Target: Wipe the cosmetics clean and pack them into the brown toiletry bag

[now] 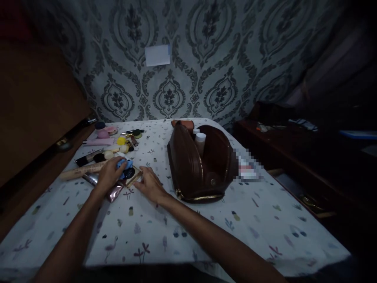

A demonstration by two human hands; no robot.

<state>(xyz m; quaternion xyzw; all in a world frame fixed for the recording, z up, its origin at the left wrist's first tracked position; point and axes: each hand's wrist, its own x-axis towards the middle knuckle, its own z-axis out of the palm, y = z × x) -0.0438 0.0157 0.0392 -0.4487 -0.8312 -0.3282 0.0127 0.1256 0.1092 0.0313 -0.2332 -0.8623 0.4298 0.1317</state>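
Observation:
My left hand (110, 173) is closed on a small crumpled blue item (126, 163), whose exact kind I cannot make out. Close by, my right hand (149, 184) pinches the edge of a flat gold-edged compact (134, 177) between thumb and fingers. A dark round patch shows on the compact, partly covered by the left fingers. Under and beside the left hand lie a long beige tube (79, 171) and a shiny pinkish pouch or tube (115, 192). An open brown zip bag (185, 165) stands right of my hands, with a white-capped bottle (200, 143) inside.
Makeup brushes (88, 158), a yellow sponge (121, 140), a pink tube (100, 142) and other cosmetics lie at the table's back left. A printed cloth (165, 232) covers the table. Brown wooden furniture (38, 114) borders the left; an open drawer (297, 192) is at right.

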